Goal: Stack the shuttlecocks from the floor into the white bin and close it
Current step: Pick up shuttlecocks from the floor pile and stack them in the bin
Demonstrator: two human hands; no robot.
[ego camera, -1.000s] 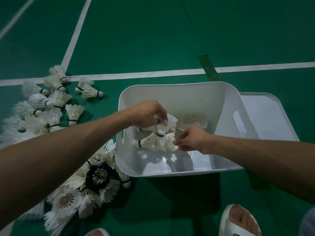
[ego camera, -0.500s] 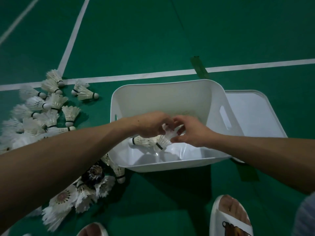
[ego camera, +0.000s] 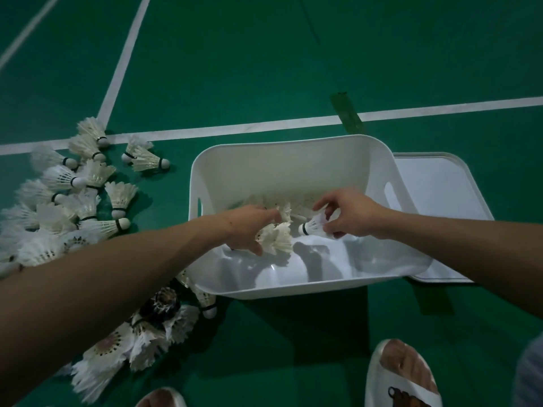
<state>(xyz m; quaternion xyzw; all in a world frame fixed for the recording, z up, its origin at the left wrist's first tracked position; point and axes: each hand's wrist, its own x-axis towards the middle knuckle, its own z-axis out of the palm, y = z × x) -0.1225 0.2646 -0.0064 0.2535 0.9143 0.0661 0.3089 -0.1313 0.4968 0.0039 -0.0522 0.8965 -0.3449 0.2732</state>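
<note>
Head view, shuttlecock [ego camera: 312, 229] pinched in right fingers [ego camera: 326, 203], inside white bin [ego camera: 293, 143]

No legible text; the print on the sandal [ego camera: 423, 392] is unreadable.

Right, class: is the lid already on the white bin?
No, the lid lies flat beside the bin, whose top is open.

The floor [ego camera: 264, 69] is green with white lines [ego camera: 235, 127]. The bin [ego camera: 293, 171] and shuttlecocks [ego camera: 117, 198] are white, the shuttlecocks banded black near their tips.
</note>
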